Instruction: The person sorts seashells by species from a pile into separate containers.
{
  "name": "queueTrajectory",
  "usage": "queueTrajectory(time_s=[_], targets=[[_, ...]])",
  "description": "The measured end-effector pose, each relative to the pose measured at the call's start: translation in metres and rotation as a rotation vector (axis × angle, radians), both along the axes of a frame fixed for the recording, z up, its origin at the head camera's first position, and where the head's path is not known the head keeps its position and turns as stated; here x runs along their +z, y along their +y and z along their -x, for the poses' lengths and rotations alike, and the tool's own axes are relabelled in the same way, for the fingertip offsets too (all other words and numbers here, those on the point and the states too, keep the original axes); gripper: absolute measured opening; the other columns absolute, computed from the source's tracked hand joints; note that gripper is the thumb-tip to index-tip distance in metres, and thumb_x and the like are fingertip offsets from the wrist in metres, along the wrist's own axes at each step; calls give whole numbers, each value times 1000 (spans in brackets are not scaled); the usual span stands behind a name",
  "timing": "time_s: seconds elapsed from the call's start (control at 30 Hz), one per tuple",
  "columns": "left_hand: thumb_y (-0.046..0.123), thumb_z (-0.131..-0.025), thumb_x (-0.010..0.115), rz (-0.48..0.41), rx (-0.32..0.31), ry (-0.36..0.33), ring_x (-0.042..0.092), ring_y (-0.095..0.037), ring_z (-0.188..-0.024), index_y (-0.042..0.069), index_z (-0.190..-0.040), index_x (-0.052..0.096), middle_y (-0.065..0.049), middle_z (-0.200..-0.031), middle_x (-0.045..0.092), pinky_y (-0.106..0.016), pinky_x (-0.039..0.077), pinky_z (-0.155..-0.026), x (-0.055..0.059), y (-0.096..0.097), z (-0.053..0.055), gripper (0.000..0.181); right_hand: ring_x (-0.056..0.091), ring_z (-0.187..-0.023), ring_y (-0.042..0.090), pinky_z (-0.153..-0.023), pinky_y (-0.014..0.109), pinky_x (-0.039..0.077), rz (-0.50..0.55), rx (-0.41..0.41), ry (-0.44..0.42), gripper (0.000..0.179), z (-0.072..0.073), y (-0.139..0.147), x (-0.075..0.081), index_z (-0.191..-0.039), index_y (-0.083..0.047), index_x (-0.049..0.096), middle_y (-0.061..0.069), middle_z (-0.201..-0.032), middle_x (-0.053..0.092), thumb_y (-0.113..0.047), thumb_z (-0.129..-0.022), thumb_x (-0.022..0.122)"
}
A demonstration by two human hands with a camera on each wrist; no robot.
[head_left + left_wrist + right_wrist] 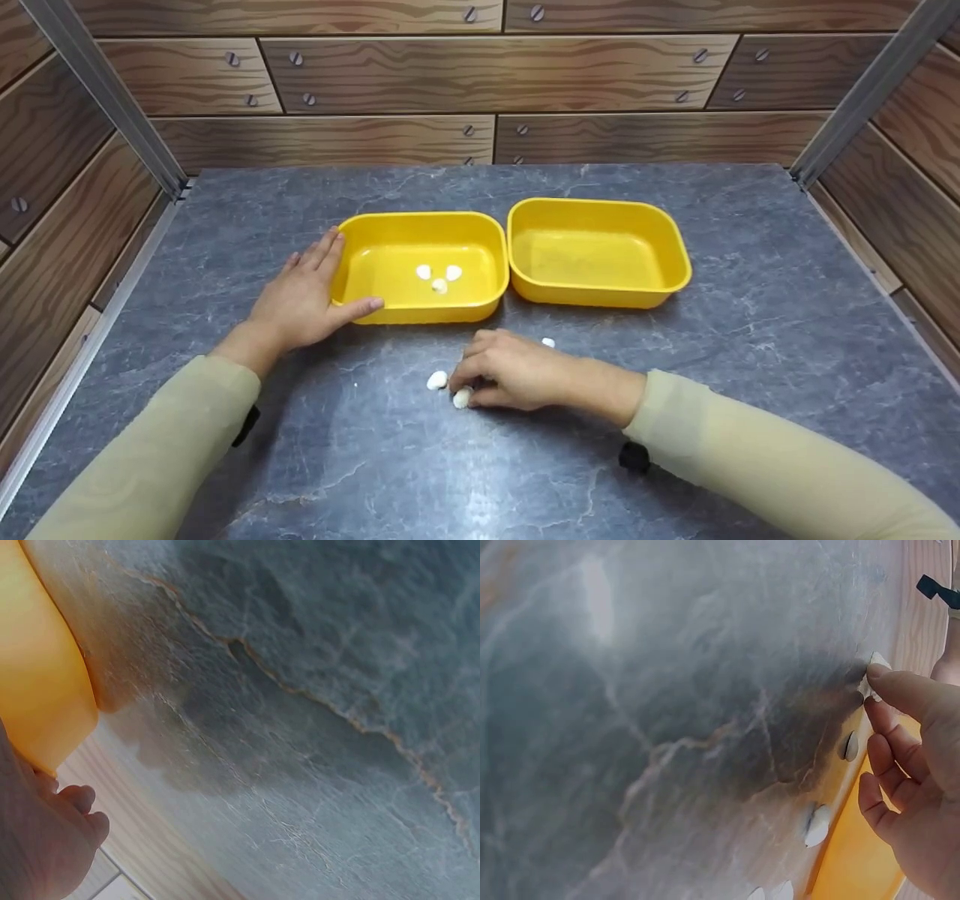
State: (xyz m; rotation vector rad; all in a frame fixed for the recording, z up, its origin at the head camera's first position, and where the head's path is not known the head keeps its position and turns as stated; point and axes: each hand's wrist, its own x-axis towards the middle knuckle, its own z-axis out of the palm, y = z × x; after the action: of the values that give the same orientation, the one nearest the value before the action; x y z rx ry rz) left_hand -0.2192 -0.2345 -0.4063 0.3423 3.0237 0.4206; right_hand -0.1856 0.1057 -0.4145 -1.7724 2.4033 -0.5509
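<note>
My right hand (517, 371) pinches a small white shell (462, 398) between thumb and fingertips, low over the table; the right wrist view shows this shell (875, 662) at the thumb tip. Just left of those fingertips lies another white shell (438, 380). A further shell (548, 343) shows past the right hand, partly hidden by it. My left hand (300, 296) rests against the left end of a yellow tub (420, 315), fingers straight along its side and thumb across the near rim. Inside that tub lie three white shells (439, 286).
A second yellow tub (600, 296), with no shells showing in it, stands against the right side of the first. Several more shells (817, 826) lie on the table in the right wrist view. Wood-patterned walls (480, 75) enclose the grey marbled table (750, 360).
</note>
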Motion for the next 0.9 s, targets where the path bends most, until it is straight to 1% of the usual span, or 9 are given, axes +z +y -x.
queueTrajectory(time_s=[0.27,0.47,0.57,0.73,0.83,0.9], targets=[[82,-95,49,2,0,-3,13,-40,-162,5,-170,2,-11,-178,0,-59,8,-129,0,0,0,118,56,-85,14,-83,33,50,-21,-36,-48,20,-1,0,0,-110,-16,80,-7,-95,73,-27,-94,83],[87,-92,45,9,0,-11,11,-40,-162,5,-170,0,-10,-179,-2,-58,6,-130,0,-1,0,122,56,-82,13,-78,29,48,-28,-45,-100,15,-3,-1,3,-109,-17,80,-9,-90,72,-22,-94,83],[87,-93,46,5,1,-15,11,-40,-162,6,-170,-1,-10,-178,-2,-58,6,-130,0,-1,0,121,56,-82,12,-77,28,48,-26,-41,-112,14,-3,-2,4,-109,-16,80,-8,-89,72,-18,-95,82],[85,-93,48,-2,8,-15,11,-40,-162,6,-170,0,-10,-179,-2,-58,6,-130,0,-1,0,120,61,-83,13,-77,26,50,6,-45,-147,16,-1,-3,6,-111,-14,81,-5,-92,75,-14,-95,81],[85,-93,49,-6,12,-14,12,-40,-162,6,-170,1,-11,-179,-1,-58,6,-130,0,0,1,120,65,-86,15,-80,28,54,48,-66,-178,17,3,-3,13,-112,-13,81,-3,-96,77,-12,-95,80],[85,-93,49,-8,13,-12,12,-39,-162,6,-171,2,-11,-179,0,-58,7,-130,-1,0,1,120,67,-88,15,-82,31,57,84,-94,-202,18,7,-3,20,-113,-12,81,-2,-99,77,-10,-94,79]])
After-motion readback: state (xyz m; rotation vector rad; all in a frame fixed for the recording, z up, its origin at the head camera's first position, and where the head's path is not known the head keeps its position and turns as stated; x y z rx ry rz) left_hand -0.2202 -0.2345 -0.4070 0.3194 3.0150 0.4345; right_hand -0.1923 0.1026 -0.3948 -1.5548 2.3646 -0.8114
